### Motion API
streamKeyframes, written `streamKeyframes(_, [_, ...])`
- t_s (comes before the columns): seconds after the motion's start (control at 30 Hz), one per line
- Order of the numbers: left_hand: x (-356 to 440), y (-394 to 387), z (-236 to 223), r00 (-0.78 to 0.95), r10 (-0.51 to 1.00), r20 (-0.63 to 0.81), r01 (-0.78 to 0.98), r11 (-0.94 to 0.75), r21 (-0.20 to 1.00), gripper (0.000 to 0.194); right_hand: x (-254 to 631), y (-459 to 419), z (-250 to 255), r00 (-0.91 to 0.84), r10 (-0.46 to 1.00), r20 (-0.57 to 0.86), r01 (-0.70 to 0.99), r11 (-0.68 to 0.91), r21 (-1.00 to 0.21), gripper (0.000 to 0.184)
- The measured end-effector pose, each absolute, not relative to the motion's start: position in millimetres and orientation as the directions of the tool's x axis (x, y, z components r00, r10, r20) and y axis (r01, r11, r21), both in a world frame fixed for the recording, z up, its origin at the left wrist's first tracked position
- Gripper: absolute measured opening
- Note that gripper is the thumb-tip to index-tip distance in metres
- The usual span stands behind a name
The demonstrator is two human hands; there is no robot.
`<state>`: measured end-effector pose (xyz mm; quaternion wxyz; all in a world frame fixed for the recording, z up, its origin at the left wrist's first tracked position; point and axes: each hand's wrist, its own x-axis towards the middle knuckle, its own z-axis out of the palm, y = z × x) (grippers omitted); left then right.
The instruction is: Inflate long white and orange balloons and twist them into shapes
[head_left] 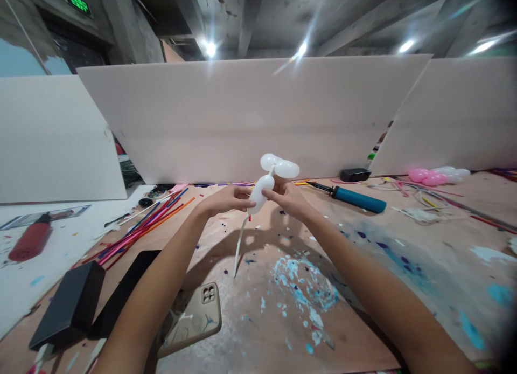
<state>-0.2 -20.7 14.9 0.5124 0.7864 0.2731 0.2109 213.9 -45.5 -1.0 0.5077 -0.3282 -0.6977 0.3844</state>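
1. Two hands share one white balloon [264, 183], raised above the middle of the counter [258, 341], nearer its back edge than its front; lifting it leaves room to turn it.
2. The left hand [226, 199] is nearly closed, thumb and fingers pinching the balloon's lower end, just where a limp tail [239, 250] hangs; this grip probably steadies that end.
3. The right hand [291, 200] curls narrowly round the other side, thumb pressed on the long bubble, its fingers partly hidden behind. The upper bubbles [280, 165] stand free above it, seemingly held up through the narrow neck.
4. A blue pump [359, 199] lies toward the back edge, right of the hands, nozzle pointing left, apparently within easy reach.
5. Along the left edge, thin coloured strips [139, 229] lie bundled, perhaps to keep them together and off the middle.
6. Pink and white balloons [432, 176] rest by the back right corner, well apart from the hands, likely where they won't get knocked.
7. Near the front left corner sit a black box [68, 304] and a phone [193, 320], its camera side up, beside the left forearm.
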Motion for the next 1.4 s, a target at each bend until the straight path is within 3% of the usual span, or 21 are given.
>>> streamKeyframes(0.23, [7.7, -17.9, 8.4, 0.702, 0.69, 0.177, 0.184, -0.416, 0.891, 0.037, 211.0, -48.0, 5.1, -0.212, 0.842, 0.497, 0.035, 0.514, -0.857, 0.035])
streamKeyframes(0.57, [15.5, -20.5, 3.8, 0.733, 0.671, 0.106, 0.015, -0.171, 0.985, 0.04, 214.0, -71.7, 21.0, -0.31, 0.882, 0.355, 0.2, 0.425, -0.883, 0.039])
streamKeyframes(1.23, [25.1, -30.4, 6.4, 0.766, 0.636, 0.096, 0.05, -0.208, 0.977, 0.019, 207.4, -75.2, 18.7, -0.328, 0.897, 0.295, 0.13, 0.352, -0.927, 0.016])
streamKeyframes(1.4, [25.0, -29.9, 5.6, 0.771, 0.628, 0.103, 0.065, -0.239, 0.969, 0.016, 209.0, -75.1, 17.2, -0.383, 0.855, 0.348, 0.144, 0.428, -0.892, 0.011])
